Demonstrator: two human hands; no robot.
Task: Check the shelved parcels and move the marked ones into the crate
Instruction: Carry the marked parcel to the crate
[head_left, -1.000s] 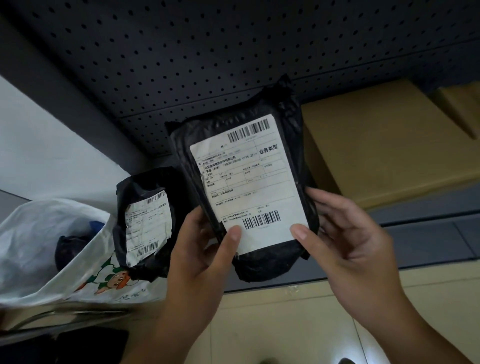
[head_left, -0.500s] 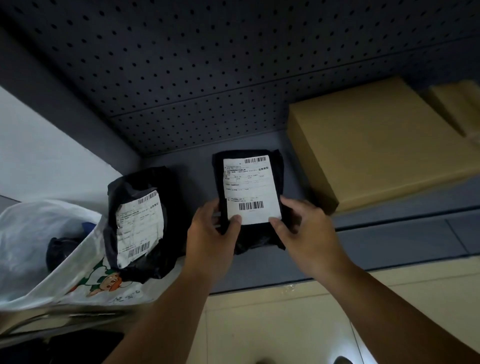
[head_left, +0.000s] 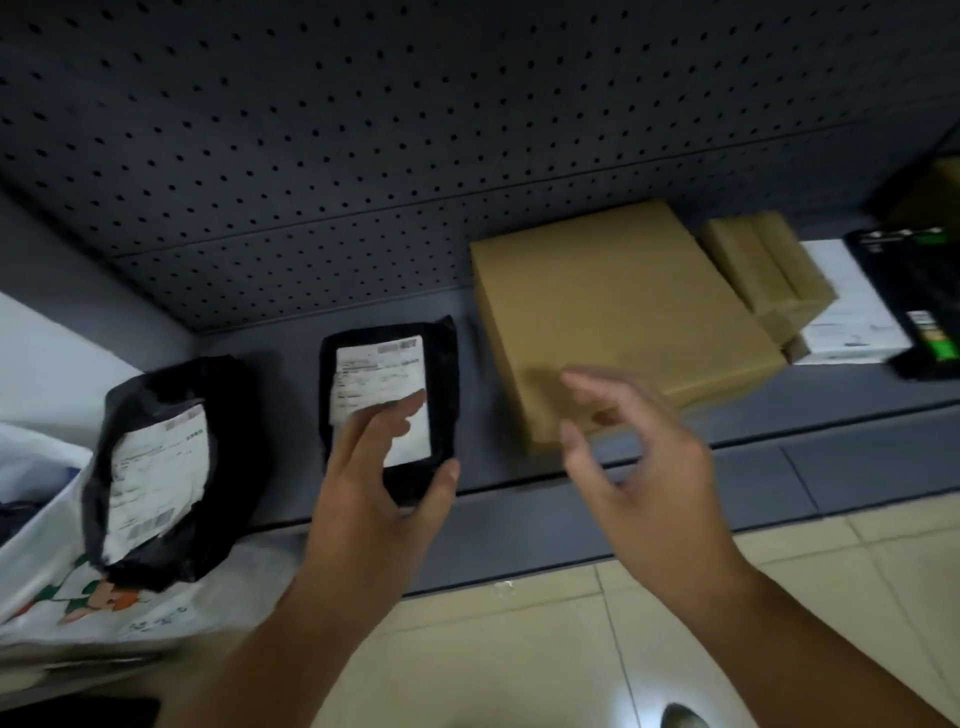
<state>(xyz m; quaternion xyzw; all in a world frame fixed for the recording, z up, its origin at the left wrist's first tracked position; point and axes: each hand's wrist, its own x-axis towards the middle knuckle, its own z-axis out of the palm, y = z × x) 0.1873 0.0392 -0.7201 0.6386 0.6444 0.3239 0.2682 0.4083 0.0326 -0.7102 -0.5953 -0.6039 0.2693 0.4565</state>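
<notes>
On the grey shelf (head_left: 675, 483), in the head view, a black parcel (head_left: 441, 364) lies flat with its white label (head_left: 379, 374) facing up. The left hand (head_left: 374, 488) rests on its near end, with straight fingers across the label and the thumb spread to the near right corner. The right hand (head_left: 649, 467) hovers apart from it, in front of a brown box (head_left: 623, 301), fingers spread, loosely bent and holding nothing. A second parcel (head_left: 166, 467) to the left, label up, leans on a white bag (head_left: 47, 561). Behind them stands a pegboard (head_left: 415, 130).
</notes>
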